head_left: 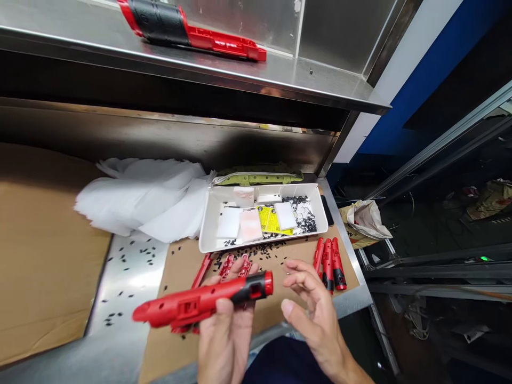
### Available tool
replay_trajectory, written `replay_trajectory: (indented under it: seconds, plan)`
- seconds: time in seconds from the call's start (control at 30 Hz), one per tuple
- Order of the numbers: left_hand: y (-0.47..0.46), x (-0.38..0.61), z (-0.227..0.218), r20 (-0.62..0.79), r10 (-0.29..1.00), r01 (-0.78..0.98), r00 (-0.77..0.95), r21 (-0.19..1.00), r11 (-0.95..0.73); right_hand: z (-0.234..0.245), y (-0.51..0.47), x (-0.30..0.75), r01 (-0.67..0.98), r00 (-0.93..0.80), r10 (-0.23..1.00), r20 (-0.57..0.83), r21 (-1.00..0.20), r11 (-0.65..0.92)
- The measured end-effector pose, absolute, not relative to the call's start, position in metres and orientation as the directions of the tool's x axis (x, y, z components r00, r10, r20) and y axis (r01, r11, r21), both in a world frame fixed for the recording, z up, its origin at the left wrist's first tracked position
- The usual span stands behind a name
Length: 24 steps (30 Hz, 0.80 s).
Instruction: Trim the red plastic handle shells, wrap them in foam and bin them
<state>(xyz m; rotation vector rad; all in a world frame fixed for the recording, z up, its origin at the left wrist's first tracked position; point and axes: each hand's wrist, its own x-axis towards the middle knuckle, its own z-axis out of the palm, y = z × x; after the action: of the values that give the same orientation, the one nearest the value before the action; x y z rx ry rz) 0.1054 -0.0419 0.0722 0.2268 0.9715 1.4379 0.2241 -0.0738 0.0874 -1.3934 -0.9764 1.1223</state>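
My left hand [226,325] is wrapped around a long red plastic tool body with a black end [204,301], held level above the front of the bench. My right hand [310,301] hovers just right of the tool's black end, fingers loosely curled and apart, holding nothing. Under the tool, several red plastic parts [230,266] lie on a brown cardboard sheet [180,346]. A little to the right of my right hand lie three finished red and black tools [330,261].
A white tray [206,229] holds white pads, yellow labels and small black parts. Behind it lie crumpled white sheets [148,197] and a green strip [260,177]. Small black pieces dot the steel bench [132,272]. Another red and black tool [188,29] rests on the upper shelf.
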Motion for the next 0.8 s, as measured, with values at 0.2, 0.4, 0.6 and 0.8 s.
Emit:
replay_trajectory:
  seconds: [0.2,0.4,0.6,0.8]
  plan:
    - [-0.034,0.092,0.080,-0.589,0.807,-0.835,-0.033,0.460,0.302,0.087,-0.077,0.242,0.311,0.301,0.947,0.114,-0.950,0.016]
    - [-0.037,0.094,0.082,-0.630,0.776,-0.842,0.011,0.413,0.347,0.091,-0.083,0.220,0.260,0.176,0.980,0.088,-0.965,0.040]
    - [-0.037,0.089,0.073,-0.540,0.839,-0.770,-0.066,0.562,0.301,0.081,-0.068,0.239,0.378,0.236,0.966,0.107,-0.926,0.011]
    - [-0.026,0.073,0.062,-0.524,0.835,-0.677,-0.169,0.677,0.287,0.005,-0.032,0.280,0.782,0.060,0.987,-0.147,-0.608,-0.138]
